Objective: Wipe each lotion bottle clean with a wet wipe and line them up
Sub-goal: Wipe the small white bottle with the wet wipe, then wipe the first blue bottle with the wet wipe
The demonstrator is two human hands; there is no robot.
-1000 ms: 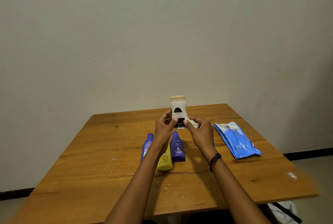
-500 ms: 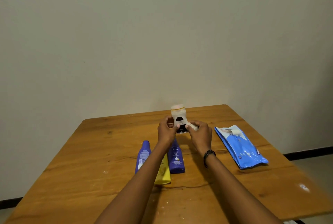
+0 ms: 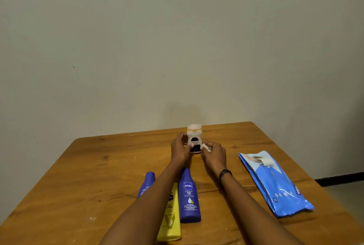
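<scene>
Reaching forward over the table point(image 3: 98, 166), both hands: left point(image 3: 180, 151) gripping white bottle point(image 3: 194, 136), right point(image 3: 214, 153) clutching wipe point(image 3: 206, 146).

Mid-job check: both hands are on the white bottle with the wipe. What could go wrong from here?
1. The white bottle is pinched low near its base by the left hand and right hand; it might slip during rubbing.
2. The wet wipe is bunched small, so it may miss parts of the bottle.
3. The forearms hang over the lying Nivea bottle and yellow bottle; lowering could nudge them.
</scene>
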